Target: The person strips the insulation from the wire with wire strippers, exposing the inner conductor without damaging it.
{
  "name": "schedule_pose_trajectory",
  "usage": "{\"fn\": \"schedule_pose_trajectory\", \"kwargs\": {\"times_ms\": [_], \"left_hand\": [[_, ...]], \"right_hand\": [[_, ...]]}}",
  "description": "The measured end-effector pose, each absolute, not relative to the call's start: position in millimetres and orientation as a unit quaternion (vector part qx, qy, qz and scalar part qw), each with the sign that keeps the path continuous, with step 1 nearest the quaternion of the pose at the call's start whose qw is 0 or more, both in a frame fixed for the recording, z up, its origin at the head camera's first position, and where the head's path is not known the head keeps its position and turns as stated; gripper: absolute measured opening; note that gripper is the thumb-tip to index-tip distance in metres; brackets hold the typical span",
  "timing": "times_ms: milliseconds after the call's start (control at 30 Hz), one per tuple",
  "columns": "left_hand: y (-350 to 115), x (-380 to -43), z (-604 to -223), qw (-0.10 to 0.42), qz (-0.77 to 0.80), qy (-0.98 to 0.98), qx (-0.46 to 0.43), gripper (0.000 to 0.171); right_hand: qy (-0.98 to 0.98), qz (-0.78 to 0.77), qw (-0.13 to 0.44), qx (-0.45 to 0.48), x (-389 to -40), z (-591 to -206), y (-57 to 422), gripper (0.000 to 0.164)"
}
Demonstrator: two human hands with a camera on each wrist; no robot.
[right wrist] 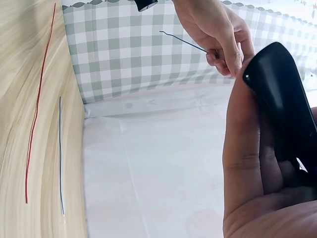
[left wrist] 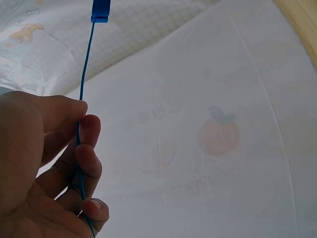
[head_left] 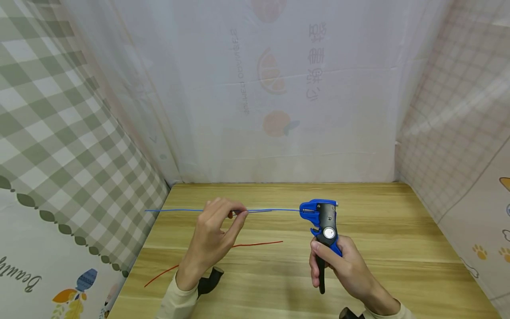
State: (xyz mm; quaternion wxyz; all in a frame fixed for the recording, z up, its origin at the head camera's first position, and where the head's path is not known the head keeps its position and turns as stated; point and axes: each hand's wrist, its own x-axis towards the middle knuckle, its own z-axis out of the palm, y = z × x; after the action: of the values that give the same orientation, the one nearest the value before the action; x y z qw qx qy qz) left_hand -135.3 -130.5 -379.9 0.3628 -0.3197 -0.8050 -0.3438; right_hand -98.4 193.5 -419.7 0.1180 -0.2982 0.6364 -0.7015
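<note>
My left hand pinches a thin blue wire between thumb and fingers. In the left wrist view the blue wire runs along the curled fingers and up to the blue nose of a wire stripper. My right hand grips the handles of this blue-and-black wire stripper, held upright with its nose facing left. The wire's right end meets the nose; how deep it sits is hidden. The right wrist view has a black handle close up, with my left hand beyond it.
A red wire lies on the wooden table, passing beneath my left forearm in the head view. Another blue wire lies on the table beside it. Checked cloth hangs at left, a pale printed sheet behind.
</note>
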Motion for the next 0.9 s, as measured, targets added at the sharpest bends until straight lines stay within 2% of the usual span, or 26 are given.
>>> {"fn": "schedule_pose_trajectory", "kwargs": {"times_ms": [367,900], "left_hand": [[-130.0,-136.1,-380.7,0.376,-0.343,-0.796,-0.327,0.012],[-127.6,-136.0,-382.3,0.363,-0.344,-0.802,-0.325,0.015]], "right_hand": [[0.631,-0.708,0.126,-0.29,-98.9,-419.5,193.2,0.029],[0.599,-0.74,0.145,-0.271,-100.1,-419.7,192.3,0.031]]}}
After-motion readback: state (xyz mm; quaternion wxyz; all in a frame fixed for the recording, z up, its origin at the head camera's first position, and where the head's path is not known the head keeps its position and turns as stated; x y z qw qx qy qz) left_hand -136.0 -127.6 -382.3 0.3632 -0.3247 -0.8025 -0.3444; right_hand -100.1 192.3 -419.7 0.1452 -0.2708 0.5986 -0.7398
